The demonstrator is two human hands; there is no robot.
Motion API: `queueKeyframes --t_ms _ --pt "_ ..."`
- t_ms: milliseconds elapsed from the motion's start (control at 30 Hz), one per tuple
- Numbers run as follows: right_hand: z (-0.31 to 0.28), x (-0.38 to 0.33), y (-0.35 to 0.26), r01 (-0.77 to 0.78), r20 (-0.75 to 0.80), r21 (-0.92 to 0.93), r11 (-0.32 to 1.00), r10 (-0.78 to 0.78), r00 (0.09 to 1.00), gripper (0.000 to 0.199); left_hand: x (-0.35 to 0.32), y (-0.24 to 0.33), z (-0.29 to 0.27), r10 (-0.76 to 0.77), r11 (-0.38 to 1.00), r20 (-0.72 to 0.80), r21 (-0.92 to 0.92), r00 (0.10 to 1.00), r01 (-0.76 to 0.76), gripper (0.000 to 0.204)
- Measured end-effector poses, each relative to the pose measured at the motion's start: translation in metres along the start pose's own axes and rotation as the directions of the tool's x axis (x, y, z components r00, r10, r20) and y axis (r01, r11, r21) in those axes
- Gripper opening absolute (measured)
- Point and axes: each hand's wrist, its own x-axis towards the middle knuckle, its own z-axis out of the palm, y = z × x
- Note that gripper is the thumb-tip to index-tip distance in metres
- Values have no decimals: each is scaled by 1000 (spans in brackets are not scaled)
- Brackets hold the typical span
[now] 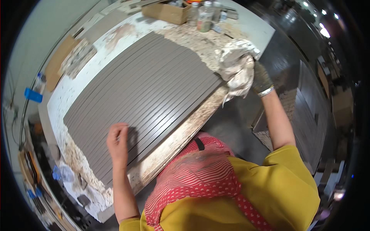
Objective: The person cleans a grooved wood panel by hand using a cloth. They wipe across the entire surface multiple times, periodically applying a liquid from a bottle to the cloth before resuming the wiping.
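Note:
A wide bed of long grey strips [146,92] lies side by side on a stained speckled worktable [192,38]. My left hand [117,140] rests flat on the strips near the table's front edge, fingers slightly spread, holding nothing. My right hand [260,79], in a dark glove with a bracelet at the wrist, clutches a crumpled white rag [237,67] at the strips' right end, beside the table corner.
A cardboard box [167,11] and several bottles [204,15] stand at the table's far end. A brown board [58,61] and a blue object [32,95] lie to the left. Dark floor and tile stacks [304,100] are on the right.

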Motion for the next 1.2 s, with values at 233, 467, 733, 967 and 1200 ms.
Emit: queueKeyframes --t_ms 233,467,733,967,1200 --pt "64 -57 31 -33 -296 -264 964 -49 954 37 46 118 141 239 928 290 -348 927 -131 27" --pt "22 -93 32 -210 -414 -98 973 152 897 34 116 150 211 267 963 668 -159 694 -218 38" --pt "36 -82 7 -80 -513 -224 971 -47 857 50 153 191 254 -134 466 749 -531 649 708 32" --pt "17 -58 -12 -428 -541 -677 599 -12 841 63 192 212 283 72 734 814 -434 576 522 38" --pt "43 -83 -51 228 -462 277 933 -79 883 48 199 182 278 313 950 479 -162 820 -269 38"
